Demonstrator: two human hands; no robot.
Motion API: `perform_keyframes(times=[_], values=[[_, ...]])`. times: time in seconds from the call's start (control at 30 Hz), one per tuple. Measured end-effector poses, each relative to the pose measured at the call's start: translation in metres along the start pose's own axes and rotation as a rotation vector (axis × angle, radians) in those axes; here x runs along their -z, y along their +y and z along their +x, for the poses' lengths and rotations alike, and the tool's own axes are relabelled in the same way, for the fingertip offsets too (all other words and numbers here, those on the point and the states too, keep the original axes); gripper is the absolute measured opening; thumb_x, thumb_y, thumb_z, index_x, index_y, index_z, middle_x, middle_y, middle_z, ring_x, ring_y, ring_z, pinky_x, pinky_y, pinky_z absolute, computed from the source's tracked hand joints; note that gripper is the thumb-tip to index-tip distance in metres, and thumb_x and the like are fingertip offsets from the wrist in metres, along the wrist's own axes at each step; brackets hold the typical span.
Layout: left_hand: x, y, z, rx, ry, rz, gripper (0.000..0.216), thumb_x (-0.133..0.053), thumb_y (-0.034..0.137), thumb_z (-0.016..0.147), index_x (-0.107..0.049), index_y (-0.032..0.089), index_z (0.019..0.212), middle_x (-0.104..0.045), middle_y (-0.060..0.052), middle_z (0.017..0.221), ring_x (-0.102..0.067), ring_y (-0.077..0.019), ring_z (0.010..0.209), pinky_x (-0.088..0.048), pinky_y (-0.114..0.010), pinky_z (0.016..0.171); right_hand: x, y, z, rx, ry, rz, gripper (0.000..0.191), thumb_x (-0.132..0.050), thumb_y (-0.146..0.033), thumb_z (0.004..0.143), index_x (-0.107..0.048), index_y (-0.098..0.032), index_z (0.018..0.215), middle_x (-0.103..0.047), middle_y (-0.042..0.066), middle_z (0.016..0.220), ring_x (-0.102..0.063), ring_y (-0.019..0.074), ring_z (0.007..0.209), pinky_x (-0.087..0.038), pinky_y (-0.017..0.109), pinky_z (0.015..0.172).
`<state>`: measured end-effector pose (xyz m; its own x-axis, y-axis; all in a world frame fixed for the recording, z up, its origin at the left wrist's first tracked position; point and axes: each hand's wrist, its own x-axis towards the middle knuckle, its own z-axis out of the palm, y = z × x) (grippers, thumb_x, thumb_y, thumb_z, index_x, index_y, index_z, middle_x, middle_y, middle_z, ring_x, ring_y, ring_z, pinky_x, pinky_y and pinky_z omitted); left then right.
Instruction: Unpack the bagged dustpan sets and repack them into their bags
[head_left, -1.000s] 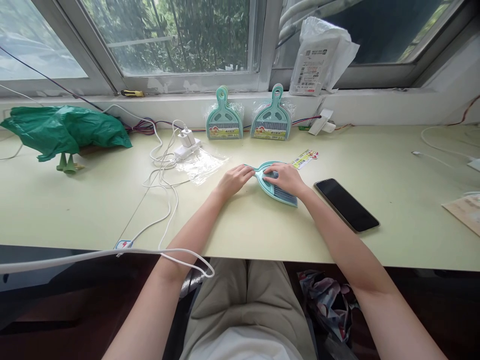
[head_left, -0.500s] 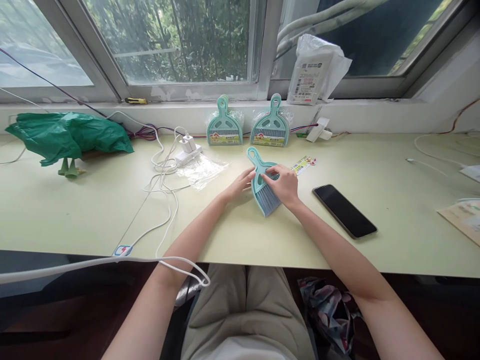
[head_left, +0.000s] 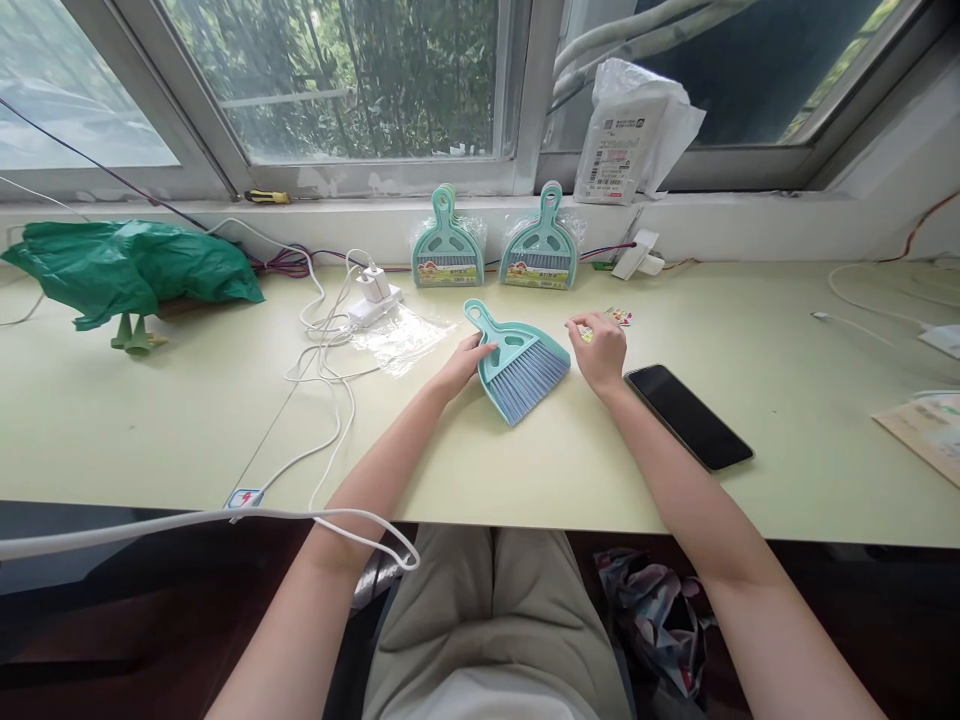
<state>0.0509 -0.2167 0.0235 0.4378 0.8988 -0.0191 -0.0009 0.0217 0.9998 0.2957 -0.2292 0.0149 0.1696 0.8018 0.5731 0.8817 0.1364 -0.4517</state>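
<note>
A mint-green mini dustpan with its grey-bristled brush [head_left: 525, 372] nested in it is held at its left side by my left hand [head_left: 461, 365]. The thumb lies on the front and the other fingers pass behind. To the right, apart from the dustpan, my right hand [head_left: 600, 352] hovers with its fingers curled and the fingertips together. Whether anything small is between them I cannot make out. Partly covered by that hand is a printed label card [head_left: 621, 316] on the table.
Two wrapped dustpan sets, a left one [head_left: 448, 245] and a right one [head_left: 538, 245], lean on the back wall. A phone [head_left: 690, 418] lies at right. Clear plastic wrap [head_left: 401, 338], white cables [head_left: 330, 365] and a green bag [head_left: 139, 265] are at left.
My right hand has let go of the dustpan set and moved right, over the label card. The dustpan has turned and shifted slightly left in my left hand.
</note>
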Motion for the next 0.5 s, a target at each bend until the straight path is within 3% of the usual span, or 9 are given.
perform_keyframes(times=[0.13, 0.23, 0.33, 0.5], values=[[0.002, 0.001, 0.001, 0.061, 0.102, -0.097, 0.029, -0.056, 0.032, 0.085, -0.058, 0.018, 0.111, -0.07, -0.007, 0.108, -0.066, -0.0204, 0.1, -0.051, -0.034, 0.092, -0.011, 0.03, 0.001, -0.111, -0.139, -0.142, 0.04, -0.046, -0.033, 0.089, -0.058, -0.017, 0.123, -0.054, 0.014, 0.137, -0.043, 0.0324, 0.129, -0.036, 0.05, 0.104], [0.005, 0.002, 0.003, 0.088, 0.184, -0.174, 0.026, -0.056, 0.026, 0.084, -0.058, 0.018, 0.109, -0.07, -0.006, 0.107, -0.066, -0.0204, 0.101, -0.049, -0.034, 0.096, -0.017, 0.039, -0.003, -0.115, -0.326, -0.18, 0.047, -0.042, -0.036, 0.092, -0.05, -0.016, 0.133, -0.044, 0.014, 0.148, -0.035, 0.031, 0.138, -0.023, 0.058, 0.112], [0.009, 0.001, 0.006, 0.076, 0.234, -0.23, 0.026, -0.056, 0.022, 0.083, -0.059, 0.018, 0.108, -0.07, -0.006, 0.106, -0.066, -0.0206, 0.102, -0.048, -0.036, 0.099, -0.018, 0.037, -0.004, -0.072, -0.374, -0.136, 0.037, -0.042, -0.035, 0.092, -0.058, -0.02, 0.122, -0.052, 0.01, 0.142, -0.043, 0.0292, 0.132, -0.02, 0.059, 0.112], [0.017, -0.004, 0.013, 0.033, 0.28, -0.227, 0.022, -0.054, 0.021, 0.082, -0.059, 0.017, 0.102, -0.07, -0.007, 0.104, -0.065, -0.0202, 0.099, -0.047, -0.036, 0.097, -0.012, 0.023, 0.001, 0.064, -0.372, 0.041, 0.021, -0.049, -0.029, 0.087, -0.068, -0.02, 0.089, -0.071, 0.007, 0.111, -0.062, 0.0228, 0.103, -0.04, 0.04, 0.099]])
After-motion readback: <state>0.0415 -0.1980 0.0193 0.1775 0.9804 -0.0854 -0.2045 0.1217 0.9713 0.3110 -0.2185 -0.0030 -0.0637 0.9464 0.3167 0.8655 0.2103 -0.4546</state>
